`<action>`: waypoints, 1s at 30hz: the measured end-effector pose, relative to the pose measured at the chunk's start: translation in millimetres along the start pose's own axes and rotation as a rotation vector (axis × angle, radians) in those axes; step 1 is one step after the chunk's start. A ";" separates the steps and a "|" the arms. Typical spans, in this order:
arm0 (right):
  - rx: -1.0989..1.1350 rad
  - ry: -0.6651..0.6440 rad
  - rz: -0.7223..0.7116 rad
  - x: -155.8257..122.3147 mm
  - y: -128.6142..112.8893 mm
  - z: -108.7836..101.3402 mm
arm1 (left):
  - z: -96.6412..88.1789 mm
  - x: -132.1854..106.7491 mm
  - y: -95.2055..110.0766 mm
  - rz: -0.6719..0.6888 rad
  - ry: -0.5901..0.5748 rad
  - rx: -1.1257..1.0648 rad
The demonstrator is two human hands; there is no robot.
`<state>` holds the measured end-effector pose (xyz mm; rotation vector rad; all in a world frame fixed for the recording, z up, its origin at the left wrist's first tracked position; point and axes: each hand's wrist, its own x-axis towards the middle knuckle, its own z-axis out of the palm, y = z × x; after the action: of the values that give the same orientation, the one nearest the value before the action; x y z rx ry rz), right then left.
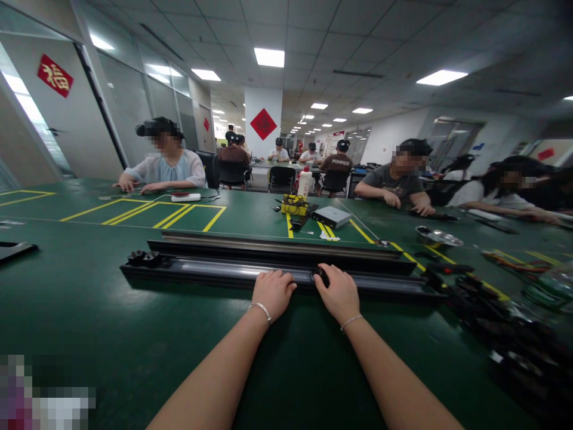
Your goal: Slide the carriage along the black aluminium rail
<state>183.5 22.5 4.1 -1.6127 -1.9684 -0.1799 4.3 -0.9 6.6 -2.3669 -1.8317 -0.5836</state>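
Observation:
Two long black metal rails lie across the green table in front of me, a near rail (206, 273) and a far rail (277, 246). My left hand (273, 292) rests on the near rail's front edge, fingers curled over it. My right hand (339, 294) sits just to the right on the same rail, fingers closed around a small black part (321, 276) seated in the rail's groove. A black end fitting (144, 258) sits at the near rail's left end. Both wrists wear thin bracelets.
A heap of black parts (505, 322) and a coil of wires (510, 260) lie at the right. A metal bowl (437, 237), a grey box (331, 216) and a yellow tool (294, 205) sit farther back. Other people work at the far side of the table.

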 end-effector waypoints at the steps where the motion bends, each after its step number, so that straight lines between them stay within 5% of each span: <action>1: 0.000 0.003 0.004 -0.1 -0.4 -0.1 | -0.3 0.0 0.0 0.000 -0.001 0.000; 30: -0.003 -0.019 0.038 -0.6 -4.9 -2.5 | -5.5 -0.4 1.7 -0.016 -0.030 0.020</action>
<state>179.8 19.6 7.1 -1.6581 -1.9510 -0.1536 4.4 -3.4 11.7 -2.3633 -1.8611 -0.5310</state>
